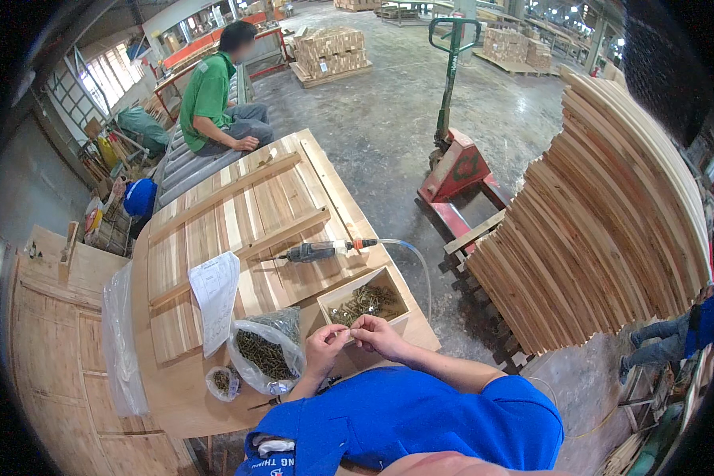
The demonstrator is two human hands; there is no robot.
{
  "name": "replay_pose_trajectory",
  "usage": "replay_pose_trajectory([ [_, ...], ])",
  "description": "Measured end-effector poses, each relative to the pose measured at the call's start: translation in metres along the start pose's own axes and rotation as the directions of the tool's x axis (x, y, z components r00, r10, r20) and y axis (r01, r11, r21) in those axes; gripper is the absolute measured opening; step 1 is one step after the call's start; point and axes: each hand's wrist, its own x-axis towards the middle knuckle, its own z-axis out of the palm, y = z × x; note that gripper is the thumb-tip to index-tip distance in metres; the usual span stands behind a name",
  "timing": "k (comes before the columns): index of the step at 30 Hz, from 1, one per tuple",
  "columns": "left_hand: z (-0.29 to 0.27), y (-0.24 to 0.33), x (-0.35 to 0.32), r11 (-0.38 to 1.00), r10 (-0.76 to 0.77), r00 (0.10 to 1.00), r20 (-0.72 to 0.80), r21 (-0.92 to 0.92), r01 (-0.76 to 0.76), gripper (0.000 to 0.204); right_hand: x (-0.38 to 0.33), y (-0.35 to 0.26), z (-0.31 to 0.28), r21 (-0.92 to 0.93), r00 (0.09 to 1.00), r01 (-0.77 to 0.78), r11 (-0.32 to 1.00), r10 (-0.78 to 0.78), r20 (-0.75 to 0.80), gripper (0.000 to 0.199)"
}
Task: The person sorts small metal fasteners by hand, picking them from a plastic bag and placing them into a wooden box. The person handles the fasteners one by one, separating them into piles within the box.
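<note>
Both my hands meet at the near edge of a wooden box (399, 287) that holds many small brass-coloured screws (366, 301). The fingertips of my left hand (325, 349) and my right hand (379, 336) pinch together; what they hold is too small to make out. Left of my left hand lies an open plastic bag (284, 337) of dark screws, with a smaller bag (222, 384) of fasteners beside it. Beyond the box a pneumatic screwdriver (313, 251) with an air hose rests on a slatted wooden panel (214, 226).
A paper sheet (214, 297) lies on the panel. A person in green (208, 103) sits on a roller conveyor (181, 176) at the far left. To the right stand a red pallet jack (456, 170) and a tall stack of wooden panels (591, 222). Another person's legs (654, 341) show behind it.
</note>
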Motion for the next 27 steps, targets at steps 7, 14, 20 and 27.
replay_pose_trajectory([
  [7, -0.006, 0.028, 0.008, 0.914, 0.176, 0.984, -0.033, 0.377, -0.151, 0.017, 0.009, 0.009, -0.01, 0.253, 0.976, 0.061, 0.966, -0.004, -0.22, 0.023],
  [14, -0.013, 0.025, 0.019, 0.798, 0.249, 0.964, 0.094, 0.544, -0.259, 0.016, 0.001, -0.005, -0.016, 0.599, 0.956, -0.026, 0.8, 0.196, -0.22, 0.027],
  [20, -0.008, 0.006, 0.02, 0.761, 0.145, 0.967, 0.209, 0.602, -0.244, 0.018, -0.004, -0.015, -0.012, 0.631, 0.958, -0.066, 0.773, 0.226, -0.177, 0.018],
  [27, -0.003, -0.011, 0.027, 0.787, 0.089, 0.968, 0.234, 0.58, -0.212, 0.023, 0.005, -0.004, -0.017, 0.566, 0.981, -0.091, 0.819, 0.171, -0.089, 0.02],
])
